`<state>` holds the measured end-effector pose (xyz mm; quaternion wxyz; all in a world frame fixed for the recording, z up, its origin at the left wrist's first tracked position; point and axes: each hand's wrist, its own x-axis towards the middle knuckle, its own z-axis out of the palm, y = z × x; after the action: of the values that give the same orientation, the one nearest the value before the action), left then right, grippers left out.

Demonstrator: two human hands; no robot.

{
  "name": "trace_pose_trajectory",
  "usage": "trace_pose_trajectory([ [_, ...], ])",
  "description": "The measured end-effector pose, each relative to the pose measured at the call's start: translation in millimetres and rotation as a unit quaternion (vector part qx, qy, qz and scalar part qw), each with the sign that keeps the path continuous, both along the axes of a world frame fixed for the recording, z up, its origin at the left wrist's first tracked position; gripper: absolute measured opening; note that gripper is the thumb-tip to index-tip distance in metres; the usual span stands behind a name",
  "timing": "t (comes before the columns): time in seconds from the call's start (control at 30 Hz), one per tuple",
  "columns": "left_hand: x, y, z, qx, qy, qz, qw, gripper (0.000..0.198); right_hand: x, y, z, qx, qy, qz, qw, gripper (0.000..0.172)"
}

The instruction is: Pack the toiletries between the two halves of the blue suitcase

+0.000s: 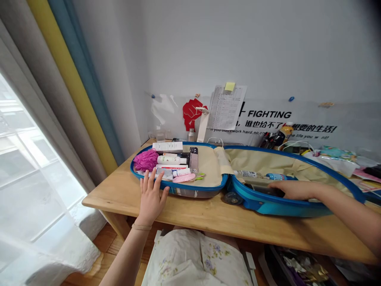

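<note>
Pale wooden desk [119, 198] spans the head view, with a sheer curtain [35, 190] at the window on the left and a clear plastic sheet printed with slogans [276, 119] pinned to the wall behind. Below the desk edge lies a floral cloth [196, 258] over the person's lap. Across the desktop sits a blue suitcase [285, 210], opened flat into two shells with cream lining, one black wheel [233, 198] showing at the front. A loose pile of papers and packets [333, 157] lies beyond its right shell.

The left shell is the fuller one. A pink bath puff [145, 160] sits at its end beside a white box [167, 147], a white lotion bottle [171, 160] and a pink case [183, 178], with other tubes packed closely around them. The right shell holds less: a clear plastic bottle [245, 173] and a blue bottle [276, 176] lie along its inner side, near a dark pouch [264, 190].

The left hand [151, 198] is open, fingers spread, resting on the front rim of the left shell and holding nothing. The right hand [293, 190] reaches palm down into the right shell, on or just beside the dark pouch. Its fingers are hidden, so whether it grips anything cannot be told.
</note>
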<state>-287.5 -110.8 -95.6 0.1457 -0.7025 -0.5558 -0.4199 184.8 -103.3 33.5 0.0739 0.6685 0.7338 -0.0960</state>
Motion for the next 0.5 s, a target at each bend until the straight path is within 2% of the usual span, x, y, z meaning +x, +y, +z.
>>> trace_pose_trajectory([
  [0.13,-1,1,-0.4,0.002,0.001,-0.002,1.0,0.049,13,2,35.0,-0.027,0.044,-0.004,0.999,0.059],
  [0.23,-1,1,-0.8,0.01,-0.002,-0.007,1.0,0.051,-5,10,63.8,0.013,0.125,0.002,0.992,0.065],
  [0.3,-1,1,-1.4,0.021,-0.005,-0.015,1.0,0.055,-39,17,74.9,0.049,0.149,0.015,0.987,0.067],
  [0.37,-1,2,-2.0,0.032,-0.012,-0.023,0.999,0.062,-87,24,77.4,0.058,0.147,0.072,0.985,0.068],
  [0.43,-1,2,-2.4,0.037,-0.02,-0.027,0.999,0.069,-141,31,72.6,0.054,0.155,0.174,0.971,0.071],
  [0.5,-1,3,-2.6,0.041,-0.025,-0.027,0.999,0.073,-192,37,62.7,0.039,0.164,0.215,0.962,0.071],
])
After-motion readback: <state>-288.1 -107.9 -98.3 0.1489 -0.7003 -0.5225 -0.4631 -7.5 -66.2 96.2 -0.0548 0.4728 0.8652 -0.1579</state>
